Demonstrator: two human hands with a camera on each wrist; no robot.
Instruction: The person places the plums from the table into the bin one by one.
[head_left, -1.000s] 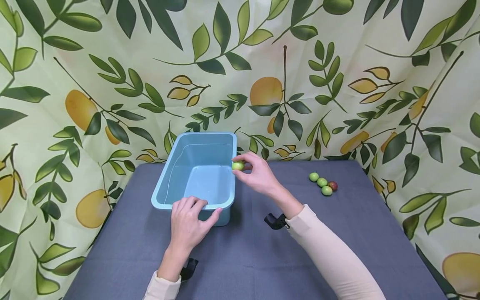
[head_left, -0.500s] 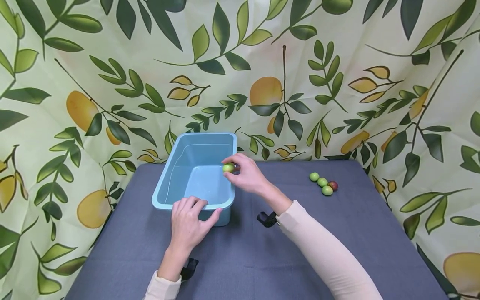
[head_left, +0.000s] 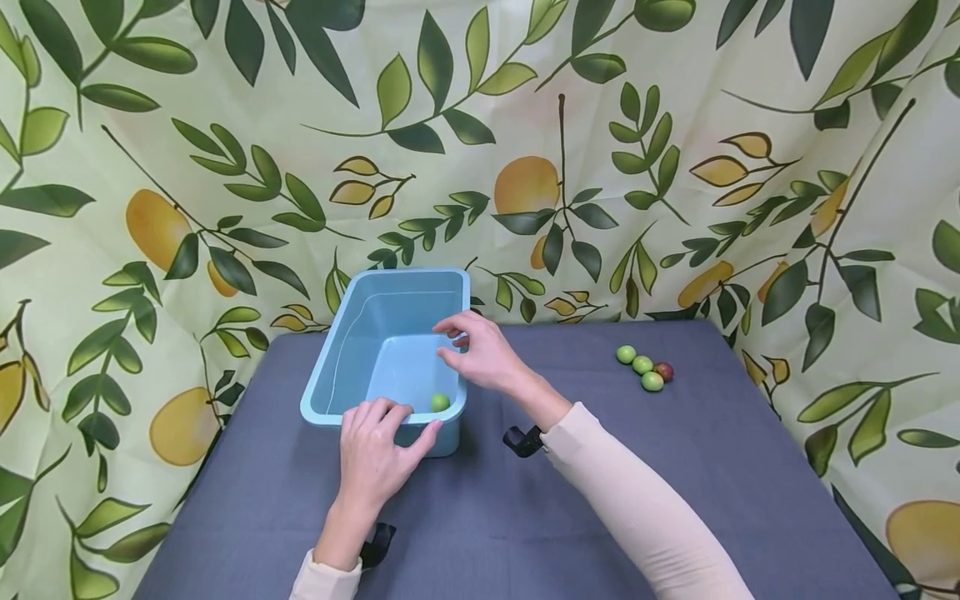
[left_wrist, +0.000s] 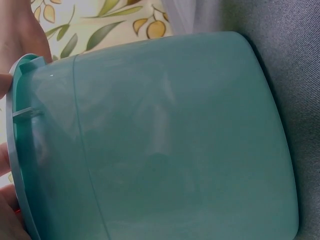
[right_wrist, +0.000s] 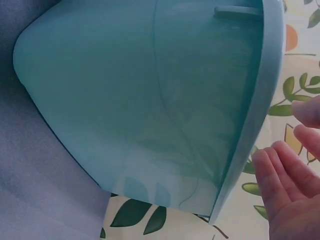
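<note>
Over the right rim of the tub (head_left: 405, 367), the right hand (head_left: 483, 354) hangs with its fingers loosely bent and parted from the thumb, holding nothing. At the tub's near rim, the left hand (head_left: 378, 454) grips the lip, its fingers hooked over the edge.

The tub is smooth, faintly glossy blue plastic, a deep rectangle with rounded corners, walls tapering toward the base, an overhanging lip and a thin line running round the sides. It sits upright; its long axis runs from the person toward the backdrop (head_left: 450, 92), leaning slightly right in the head view. Inside, on the floor near the tub's near right corner, rests a green fruit (head_left: 440, 403), small, smooth and so round that it shows no clear long axis.

Well to the right of the tub, three more green fruits (head_left: 642, 365) and a dark red fruit (head_left: 663, 372) lie in a close cluster. Under the tub spreads a matte grey-blue cloth (head_left: 525, 508) of fine weave; behind it, the backdrop is creased fabric printed with leaves and oranges.
</note>
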